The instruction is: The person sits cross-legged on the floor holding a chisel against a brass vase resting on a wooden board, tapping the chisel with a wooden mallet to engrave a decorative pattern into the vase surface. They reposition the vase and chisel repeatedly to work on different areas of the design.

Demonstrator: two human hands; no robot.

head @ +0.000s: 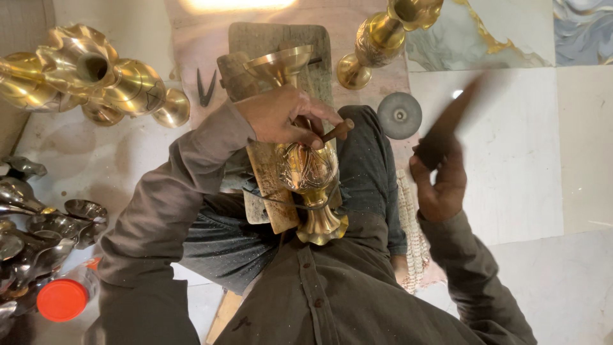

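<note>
We are pinching a wooden-handled chisel (335, 131) in our left hand (281, 116), fingers clenched round it, its working end hidden against the vase (311, 167). Our right hand (440, 182) is gripping a dark mallet (450, 121), raised and blurred with motion, well to the right of the vase.

The vase is lying across our lap on a wooden board (271, 191), its long axis running away from us: the foot (321, 227) is sitting close to our shirt, the flared mouth (281, 64) is pointing away toward a wooden block (281, 38). The chisel is crossing that axis, handle pointing right, toward the mallet hand. So the left hand is the one on the vase, and the struck end is lying between vase and right hand.

Right of the vase, a grey disc (400, 115) is lying on the floor. Beyond it, up and right of the vase, another brass vase (383, 38) is lying tilted. Left of the vase, a cluster of brass vases (89, 73) is lying on its side, with small dark pincers (205, 89) between it and the block. Further left and nearer us, dull metal pieces (45, 233) are piling up, and below them a clear jar with a round orange lid (62, 299) is standing; we cannot make out any label on it.
</note>
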